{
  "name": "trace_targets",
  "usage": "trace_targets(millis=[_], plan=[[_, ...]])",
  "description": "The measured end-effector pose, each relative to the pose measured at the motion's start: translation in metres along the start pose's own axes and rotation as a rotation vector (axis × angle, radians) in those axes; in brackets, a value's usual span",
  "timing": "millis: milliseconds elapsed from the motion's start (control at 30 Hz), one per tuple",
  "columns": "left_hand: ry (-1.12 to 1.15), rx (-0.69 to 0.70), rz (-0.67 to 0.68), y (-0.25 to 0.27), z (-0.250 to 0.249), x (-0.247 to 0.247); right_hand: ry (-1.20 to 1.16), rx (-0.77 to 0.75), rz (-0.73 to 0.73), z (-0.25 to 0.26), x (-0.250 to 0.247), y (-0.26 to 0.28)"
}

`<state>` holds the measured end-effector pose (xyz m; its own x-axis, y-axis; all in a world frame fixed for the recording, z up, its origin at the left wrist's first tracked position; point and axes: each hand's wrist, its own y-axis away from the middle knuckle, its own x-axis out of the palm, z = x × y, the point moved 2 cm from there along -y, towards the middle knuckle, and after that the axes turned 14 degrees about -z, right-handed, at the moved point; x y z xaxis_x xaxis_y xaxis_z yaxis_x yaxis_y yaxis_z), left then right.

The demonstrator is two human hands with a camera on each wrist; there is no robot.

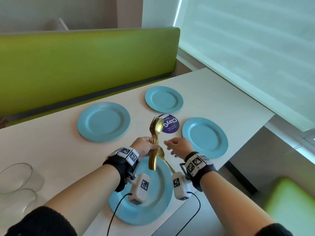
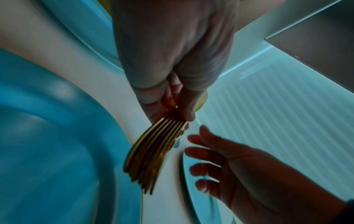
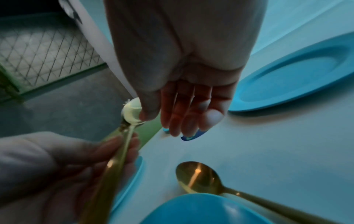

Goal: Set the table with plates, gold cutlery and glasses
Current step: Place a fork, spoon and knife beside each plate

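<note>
My left hand (image 1: 144, 147) grips a bundle of gold cutlery (image 1: 154, 142) by the handles, spoon bowls and fork tines pointing up; in the left wrist view the handles (image 2: 151, 153) fan out below the fingers. My right hand (image 1: 177, 147) hovers just to the right of the bundle, fingers relaxed and empty (image 3: 189, 115). One gold spoon (image 1: 162, 156) lies on the table beside the near blue plate (image 1: 153, 208); it also shows in the right wrist view as a spoon (image 3: 199, 177). Three more blue plates stand at the left (image 1: 103, 121), back (image 1: 164, 99) and right (image 1: 204, 137).
Clear glasses (image 1: 17, 178) stand at the near left of the white table (image 1: 51, 150). A round purple sticker (image 1: 169, 124) lies between the plates. A green bench (image 1: 85, 65) runs behind the table, and a window blind (image 1: 247, 48) hangs at the right past the table edge.
</note>
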<state>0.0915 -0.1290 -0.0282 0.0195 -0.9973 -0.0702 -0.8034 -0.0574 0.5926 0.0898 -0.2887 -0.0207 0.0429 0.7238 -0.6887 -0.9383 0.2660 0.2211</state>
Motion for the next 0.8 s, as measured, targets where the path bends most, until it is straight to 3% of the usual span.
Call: trace_targets(millis=[200, 533, 800], plan=[[-0.024, 0.014, 0.091, 0.003, -0.006, 0.026, -0.148, 0.015, 0.007, 0.008, -0.002, 0.004], [-0.059, 0.043, 0.023, -0.017, -0.03, 0.062, -0.385, 0.171, -0.03, -0.003, -0.031, -0.038], [0.001, -0.007, -0.115, -0.052, -0.067, 0.092, -0.12, 0.129, -0.123, -0.045, -0.103, -0.137]])
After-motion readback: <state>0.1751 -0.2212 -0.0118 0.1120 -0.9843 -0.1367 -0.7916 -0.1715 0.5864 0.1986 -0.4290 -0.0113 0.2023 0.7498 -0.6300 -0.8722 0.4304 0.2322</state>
